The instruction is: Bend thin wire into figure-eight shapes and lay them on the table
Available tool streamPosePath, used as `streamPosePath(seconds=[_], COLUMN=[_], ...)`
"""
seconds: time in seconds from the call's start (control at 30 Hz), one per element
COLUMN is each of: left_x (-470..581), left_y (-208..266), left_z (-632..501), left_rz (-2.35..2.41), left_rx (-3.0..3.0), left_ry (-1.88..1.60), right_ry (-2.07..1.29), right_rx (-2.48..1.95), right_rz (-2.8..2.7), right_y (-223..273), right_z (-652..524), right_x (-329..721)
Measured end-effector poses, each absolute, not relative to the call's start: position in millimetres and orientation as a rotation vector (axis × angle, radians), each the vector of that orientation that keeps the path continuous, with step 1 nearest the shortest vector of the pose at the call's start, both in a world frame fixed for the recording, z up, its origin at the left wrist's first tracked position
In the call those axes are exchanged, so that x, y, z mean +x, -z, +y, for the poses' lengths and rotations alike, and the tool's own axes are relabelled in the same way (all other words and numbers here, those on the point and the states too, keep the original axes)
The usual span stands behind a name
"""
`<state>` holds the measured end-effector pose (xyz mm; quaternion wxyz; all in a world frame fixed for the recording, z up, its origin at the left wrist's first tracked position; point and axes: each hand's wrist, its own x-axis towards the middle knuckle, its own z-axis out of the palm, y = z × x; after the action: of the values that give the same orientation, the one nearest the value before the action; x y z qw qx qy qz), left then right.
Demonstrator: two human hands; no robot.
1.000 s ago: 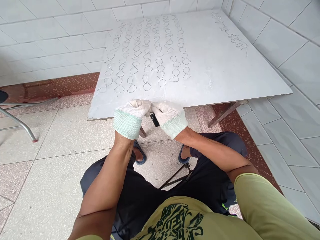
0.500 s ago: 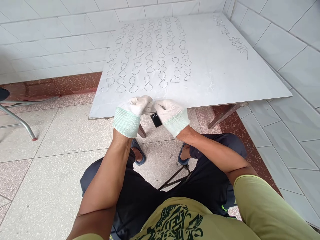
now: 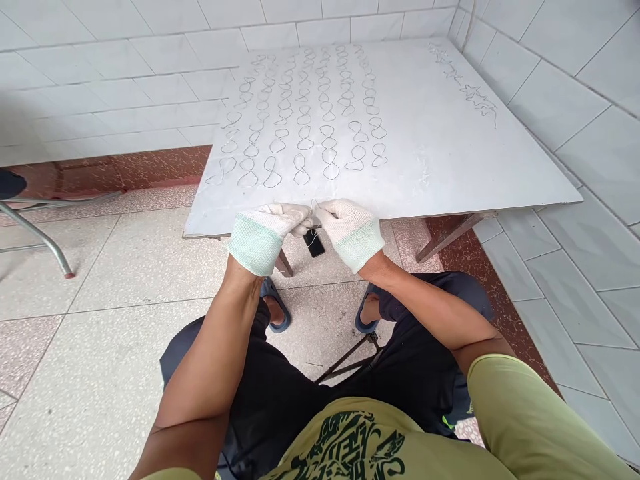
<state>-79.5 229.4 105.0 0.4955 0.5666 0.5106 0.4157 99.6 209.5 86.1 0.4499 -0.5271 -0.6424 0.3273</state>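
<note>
A thin, pale loop of wire (image 3: 313,238) shows between my gloved hands at the near edge of the table, most of it hidden by fingers. My left hand (image 3: 280,223), in a white knit glove with a mint cuff, pinches it from the left. From the right, my right hand (image 3: 345,223), gloved the same way, grips it with fingers bent. Just beyond lie rows of wire pieces bent into figure-eights, the nearest one a wire figure-eight (image 3: 331,175).
The white table (image 3: 450,167) stands against tiled walls. Star-shaped wires (image 3: 477,100) lie at its far right. Below my hands a black phone-like object (image 3: 315,243) is partly visible. A metal chair leg (image 3: 45,243) stands at the left.
Both hands stay close together on the wire and have shifted slightly right in view. A loop now shows more plainly below the fingers. The table pieces keep their arrangement.
</note>
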Motion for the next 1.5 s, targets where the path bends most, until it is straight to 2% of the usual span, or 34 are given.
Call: streamPosePath(seconds=[0.23, 0.47, 0.8, 1.0, 1.2, 1.37, 1.5], left_x=[-72.1, -66.7, -76.7, -83.3, -82.8, -79.3, -82.6], left_y=[-110.5, -110.9, -104.5, -115.0, -121.1, -121.7, -122.7], left_z=[226.7, 223.7, 225.4, 232.0, 226.2, 229.3, 235.3], left_rz=[1.231, 1.214, 1.241, 1.118, 1.242, 1.278, 1.160], left_rx=[1.405, 1.366, 1.455, 1.523, 1.482, 1.460, 1.398], left_ry=[-1.038, -1.119, -1.105, -0.944, -0.860, -0.999, -1.012], right_ry=[-0.691, -0.532, -0.133, -0.319, -0.524, -0.756, -1.085], right_rx=[-1.398, -1.342, -1.375, -1.337, -1.276, -1.264, -1.186], right_rz=[-1.572, -1.799, -2.141, -2.076, -1.950, -1.593, -1.387], right_y=[-84.1, -82.3, -89.1, -99.1, -108.0, -109.2, -101.0], right_z=[210.5, 206.2, 196.2, 198.1, 196.1, 200.1, 215.1], right_x=[96.3, 98.2, 101.9, 105.1, 105.6, 115.3, 128.6])
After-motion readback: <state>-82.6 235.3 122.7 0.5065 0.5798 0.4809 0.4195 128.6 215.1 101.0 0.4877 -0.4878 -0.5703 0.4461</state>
